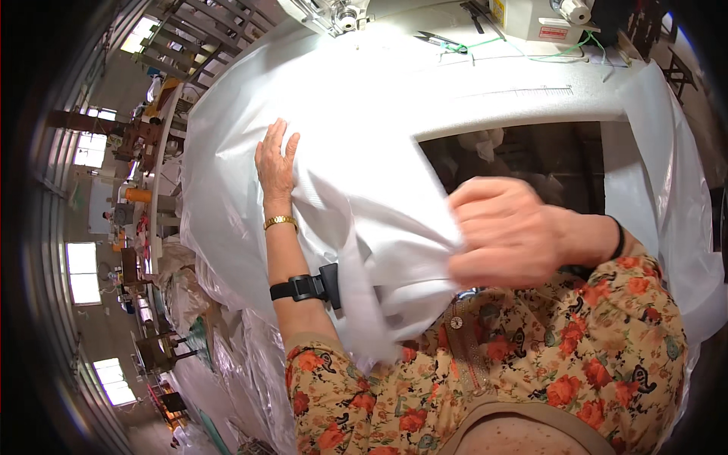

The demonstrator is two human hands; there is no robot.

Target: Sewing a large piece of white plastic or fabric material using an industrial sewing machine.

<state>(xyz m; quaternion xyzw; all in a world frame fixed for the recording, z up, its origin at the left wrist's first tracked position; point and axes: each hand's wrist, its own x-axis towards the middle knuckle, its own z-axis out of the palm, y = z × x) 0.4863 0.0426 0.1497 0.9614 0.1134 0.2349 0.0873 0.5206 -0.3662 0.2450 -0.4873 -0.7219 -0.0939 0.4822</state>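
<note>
A piece of white fabric (387, 205) lies over the front of the sewing table and hangs in folds toward my body. My left hand (277, 163) rests flat on it at the left, fingers stretched out and pointing away from me. Closed round the fabric's right edge, my right hand (504, 231) pulls a fold taut near my chest. That hand is smeared by motion, and its fingertips are partly hidden.
The sewing machine's head (334, 14) stands at the far edge, its white body (538, 19) to the right. Dark thread snips (441, 42) and green thread (531, 57) lie between them. Clear plastic sheeting (675, 174) drapes the table's right side. A dark opening (584, 152) gapes beyond my right hand.
</note>
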